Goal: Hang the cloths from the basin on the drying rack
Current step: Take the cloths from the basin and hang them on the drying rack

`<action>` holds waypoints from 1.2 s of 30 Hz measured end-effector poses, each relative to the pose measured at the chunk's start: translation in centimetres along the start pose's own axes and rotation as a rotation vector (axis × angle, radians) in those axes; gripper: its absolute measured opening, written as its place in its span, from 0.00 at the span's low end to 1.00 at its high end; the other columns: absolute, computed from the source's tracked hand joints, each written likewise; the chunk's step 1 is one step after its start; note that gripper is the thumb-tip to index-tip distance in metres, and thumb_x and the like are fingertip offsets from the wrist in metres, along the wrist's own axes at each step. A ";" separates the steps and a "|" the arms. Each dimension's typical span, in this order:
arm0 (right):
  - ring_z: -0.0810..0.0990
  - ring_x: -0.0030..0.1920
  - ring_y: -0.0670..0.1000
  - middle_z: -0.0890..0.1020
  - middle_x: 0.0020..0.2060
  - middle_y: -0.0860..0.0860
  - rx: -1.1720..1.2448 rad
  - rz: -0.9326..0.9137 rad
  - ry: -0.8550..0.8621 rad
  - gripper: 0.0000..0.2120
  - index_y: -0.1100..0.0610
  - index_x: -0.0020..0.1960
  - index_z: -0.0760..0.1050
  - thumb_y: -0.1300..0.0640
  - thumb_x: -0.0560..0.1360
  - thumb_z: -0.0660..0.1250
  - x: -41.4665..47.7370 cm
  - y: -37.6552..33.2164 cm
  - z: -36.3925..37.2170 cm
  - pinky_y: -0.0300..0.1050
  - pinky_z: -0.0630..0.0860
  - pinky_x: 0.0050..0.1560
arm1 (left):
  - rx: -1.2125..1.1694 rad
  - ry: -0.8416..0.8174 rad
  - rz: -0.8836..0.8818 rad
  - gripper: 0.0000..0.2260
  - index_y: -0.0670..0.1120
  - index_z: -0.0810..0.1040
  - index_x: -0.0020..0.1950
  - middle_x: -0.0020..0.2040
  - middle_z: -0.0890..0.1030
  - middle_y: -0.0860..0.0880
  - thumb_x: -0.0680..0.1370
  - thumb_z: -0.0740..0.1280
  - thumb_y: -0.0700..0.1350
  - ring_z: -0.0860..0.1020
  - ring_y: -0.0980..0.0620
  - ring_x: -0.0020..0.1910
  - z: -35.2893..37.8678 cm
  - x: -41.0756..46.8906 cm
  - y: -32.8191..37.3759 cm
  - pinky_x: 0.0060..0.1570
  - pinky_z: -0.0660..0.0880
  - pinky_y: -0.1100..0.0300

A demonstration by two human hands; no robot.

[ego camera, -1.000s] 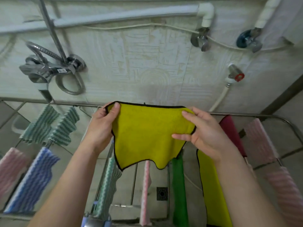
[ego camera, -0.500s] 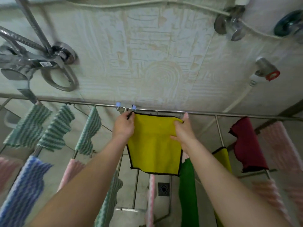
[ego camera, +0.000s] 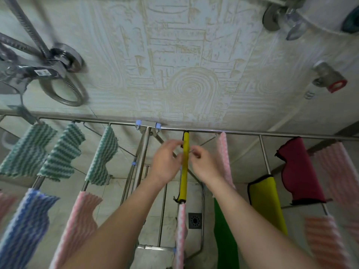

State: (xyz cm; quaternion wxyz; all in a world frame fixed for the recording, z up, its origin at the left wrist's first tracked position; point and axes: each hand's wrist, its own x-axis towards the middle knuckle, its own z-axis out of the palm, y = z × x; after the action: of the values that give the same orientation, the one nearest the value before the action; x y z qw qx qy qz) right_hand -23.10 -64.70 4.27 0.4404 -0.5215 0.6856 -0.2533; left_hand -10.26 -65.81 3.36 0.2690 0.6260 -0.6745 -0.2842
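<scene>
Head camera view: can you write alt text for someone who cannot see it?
A person's left hand and right hand flank a yellow cloth draped over a rod of a metal drying rack; blur hides whether they touch it. Green-striped cloths and a maroon cloth hang among others on neighbouring rods.

Worn on the head; aimed forward and down across the rack (ego camera: pixel 252 133), square onto the wall (ego camera: pixel 194 55) behind it; wide-angle (far rail bowed, edges smeared). Close in: forearms entering from the bottom edge, left hand (ego camera: pixel 165 164) and right hand (ego camera: pixel 206 167) near mid-frame, just short of the far rail. Looking along the cross bars from above and down through them to the floor drain (ego camera: pixel 194 220), well below; shower fitting (ego camera: pixel 64 61) at upper left and valve (ego camera: pixel 328 76) at upper right, marking the width taken in.
</scene>
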 end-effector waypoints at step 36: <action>0.78 0.47 0.50 0.78 0.49 0.50 -0.442 0.216 -0.032 0.21 0.52 0.64 0.68 0.48 0.75 0.68 -15.9 5.5 -6.7 0.46 0.76 0.43 | 0.135 -0.304 0.201 0.20 0.52 0.72 0.68 0.46 0.76 0.53 0.76 0.67 0.45 0.77 0.54 0.42 1.5 -10.8 5.1 0.43 0.72 0.62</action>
State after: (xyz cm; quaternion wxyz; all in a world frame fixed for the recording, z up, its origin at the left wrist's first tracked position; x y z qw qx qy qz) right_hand -30.59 -48.71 8.46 0.3511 -0.5327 0.7690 -0.0402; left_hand -14.04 -54.71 5.91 0.1485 0.5218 -0.7840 -0.3015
